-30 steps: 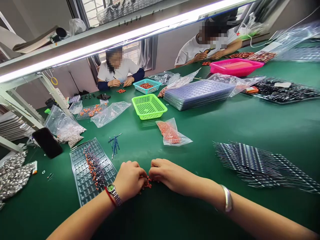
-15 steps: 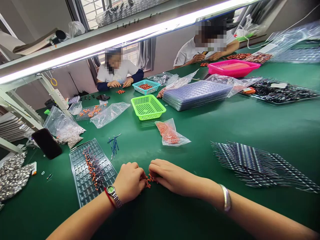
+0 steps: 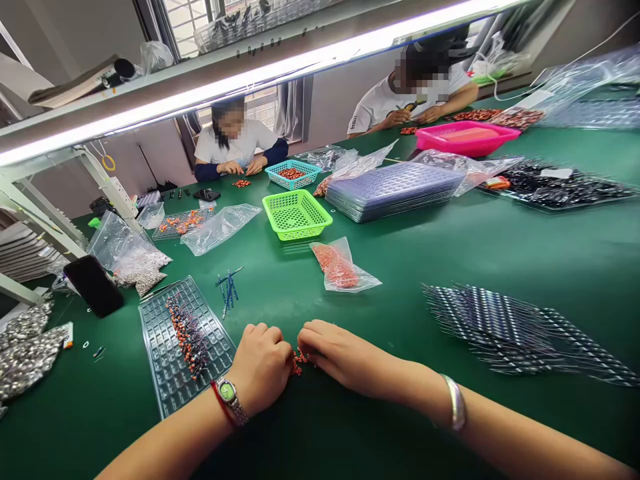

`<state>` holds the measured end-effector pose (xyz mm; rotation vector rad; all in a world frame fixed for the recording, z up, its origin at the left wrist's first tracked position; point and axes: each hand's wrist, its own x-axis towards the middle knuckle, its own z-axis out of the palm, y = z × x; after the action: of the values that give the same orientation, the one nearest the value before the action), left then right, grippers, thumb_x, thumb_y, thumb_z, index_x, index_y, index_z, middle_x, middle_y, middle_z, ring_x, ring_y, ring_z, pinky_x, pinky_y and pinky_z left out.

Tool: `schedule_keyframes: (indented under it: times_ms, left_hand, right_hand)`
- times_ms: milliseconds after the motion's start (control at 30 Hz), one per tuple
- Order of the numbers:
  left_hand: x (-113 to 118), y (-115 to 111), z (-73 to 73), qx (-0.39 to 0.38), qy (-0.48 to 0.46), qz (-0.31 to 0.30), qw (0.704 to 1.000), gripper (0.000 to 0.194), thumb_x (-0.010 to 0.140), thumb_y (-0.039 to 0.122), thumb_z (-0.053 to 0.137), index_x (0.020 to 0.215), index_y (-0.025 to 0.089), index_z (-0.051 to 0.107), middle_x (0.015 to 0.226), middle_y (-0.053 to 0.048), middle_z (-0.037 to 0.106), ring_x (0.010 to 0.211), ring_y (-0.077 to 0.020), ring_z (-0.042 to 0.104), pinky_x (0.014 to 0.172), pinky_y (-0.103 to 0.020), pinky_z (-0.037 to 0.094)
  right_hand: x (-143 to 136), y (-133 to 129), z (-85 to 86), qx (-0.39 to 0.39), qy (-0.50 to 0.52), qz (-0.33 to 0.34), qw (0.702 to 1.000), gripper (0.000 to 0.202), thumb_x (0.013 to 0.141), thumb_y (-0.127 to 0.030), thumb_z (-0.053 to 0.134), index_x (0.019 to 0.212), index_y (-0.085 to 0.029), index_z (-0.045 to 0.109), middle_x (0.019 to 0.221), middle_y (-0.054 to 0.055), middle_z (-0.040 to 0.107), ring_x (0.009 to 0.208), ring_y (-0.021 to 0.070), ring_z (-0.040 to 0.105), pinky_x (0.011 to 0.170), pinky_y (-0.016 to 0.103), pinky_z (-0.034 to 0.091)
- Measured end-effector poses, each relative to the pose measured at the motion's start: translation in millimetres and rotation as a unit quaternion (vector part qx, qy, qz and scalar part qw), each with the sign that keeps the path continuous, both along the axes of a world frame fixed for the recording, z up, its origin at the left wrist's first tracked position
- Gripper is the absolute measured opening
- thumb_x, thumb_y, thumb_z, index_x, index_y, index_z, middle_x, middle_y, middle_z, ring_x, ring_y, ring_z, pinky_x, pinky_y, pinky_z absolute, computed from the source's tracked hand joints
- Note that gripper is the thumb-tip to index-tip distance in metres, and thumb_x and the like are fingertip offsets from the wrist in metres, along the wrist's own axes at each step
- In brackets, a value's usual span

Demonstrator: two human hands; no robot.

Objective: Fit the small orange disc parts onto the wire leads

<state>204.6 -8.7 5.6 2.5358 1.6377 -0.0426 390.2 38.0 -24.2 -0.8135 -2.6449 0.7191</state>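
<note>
My left hand (image 3: 261,365) and my right hand (image 3: 336,350) rest close together on the green table (image 3: 450,253), fingers curled over a small heap of orange-red components (image 3: 299,362) between them. Whether either hand pinches a piece is hidden by the fingers. A watch and a red band sit on my left wrist, a silver bracelet on my right. Just left of my left hand lies a clear compartment tray (image 3: 184,340) with a row of the orange parts with wire leads.
A bag of orange parts (image 3: 340,267) and a green basket (image 3: 297,213) lie ahead. Blue pins (image 3: 229,287), a black phone (image 3: 93,285), stacked clear trays (image 3: 395,188), taped component strips (image 3: 520,330) and a pink tub (image 3: 465,137) surround them. Two people work across the table.
My hands have shifted slightly together over the orange heap; the left hand edged right. Nothing else moved.
</note>
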Motion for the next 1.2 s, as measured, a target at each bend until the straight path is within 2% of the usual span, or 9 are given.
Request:
schedule_keyframes:
  times_ms: [233, 567, 867, 1000, 1200]
  left_hand:
    - [-3, 1, 1.4, -0.02, -0.042, 0.017, 0.999, 0.014, 0.092, 0.027, 0.059, 0.087, 0.026, 0.072, 0.092, -0.002, 0.066, 0.086, -0.0187, 0.056, 0.077, -0.034, 0.037]
    - [8, 11, -2.4, -0.028, -0.047, 0.016, 0.998, 0.008, 0.087, 0.025, 0.062, 0.083, 0.022, 0.068, 0.091, -0.003, 0.064, 0.086, -0.0201, 0.057, 0.075, -0.033, 0.039]
    - [9, 6, -8.2, -0.018, -0.069, 0.012, 0.997, 0.009, 0.087, 0.021, 0.059, 0.082, 0.02, 0.067, 0.089, -0.004, 0.063, 0.084, -0.0199, 0.056, 0.073, -0.034, 0.038]
    - [3, 3, -6.1, -0.02, -0.104, 0.02, 0.994, 0.004, 0.084, 0.022, 0.065, 0.083, 0.023, 0.069, 0.088, -0.001, 0.064, 0.083, -0.018, 0.057, 0.075, -0.033, 0.038]
    - [-20, -7, 3.3, 0.003, -0.151, 0.083, 0.985, 0.007, 0.086, 0.017, 0.063, 0.085, 0.022, 0.069, 0.088, -0.001, 0.064, 0.085, -0.0175, 0.057, 0.079, -0.032, 0.041]
  right_hand:
    - [9, -2, 1.6, -0.012, 0.013, 0.01, 1.0, 0.024, 0.083, 0.002, 0.046, 0.087, -0.019, 0.055, 0.091, 0.007, 0.06, 0.083, 0.0215, 0.057, 0.074, 0.034, 0.049]
    - [9, -10, -0.5, -0.011, 0.001, 0.025, 1.0, 0.02, 0.091, -0.003, 0.044, 0.086, -0.019, 0.054, 0.088, 0.007, 0.06, 0.078, 0.0218, 0.055, 0.07, 0.034, 0.048]
    - [14, -12, -1.7, -0.027, 0.013, -0.01, 0.999, 0.02, 0.081, 0.0, 0.053, 0.086, -0.02, 0.053, 0.09, 0.006, 0.06, 0.083, 0.0228, 0.058, 0.074, 0.036, 0.05]
    - [13, -13, -0.4, -0.03, 0.025, -0.024, 0.999, 0.02, 0.082, -0.001, 0.051, 0.087, -0.02, 0.053, 0.09, 0.006, 0.062, 0.082, 0.0222, 0.059, 0.073, 0.035, 0.051]
    - [-3, -12, -0.5, -0.013, 0.045, -0.013, 0.999, 0.022, 0.085, 0.001, 0.046, 0.09, -0.019, 0.055, 0.09, 0.008, 0.062, 0.083, 0.0228, 0.058, 0.075, 0.035, 0.05]
